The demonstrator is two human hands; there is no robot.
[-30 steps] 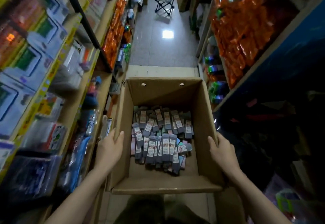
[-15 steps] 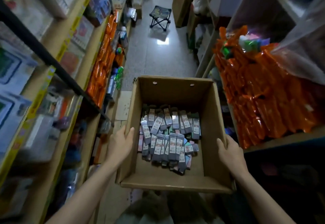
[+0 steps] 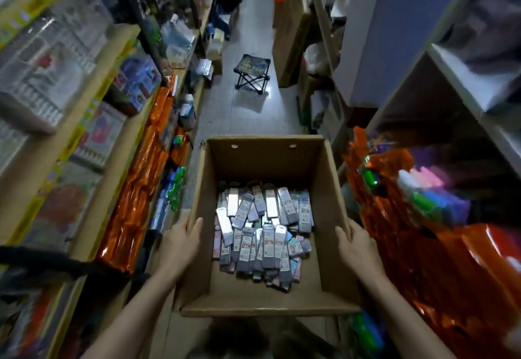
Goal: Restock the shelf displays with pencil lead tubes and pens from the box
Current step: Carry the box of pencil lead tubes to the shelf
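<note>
Between shelves, hands (image 3: 180,246) (image 3: 356,248) gripping box (image 3: 262,299)

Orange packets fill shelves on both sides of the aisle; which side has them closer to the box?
The right-hand orange packets. They bulge out almost against the box by the right hand; the left-hand ones sit further off.

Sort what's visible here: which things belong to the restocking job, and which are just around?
Job: open brown cardboard box; grey labelled lead-tube packs inside it; left hand and right hand gripping its sides.

Around: black folding stool; shiny orange packets; tiled floor.
</note>
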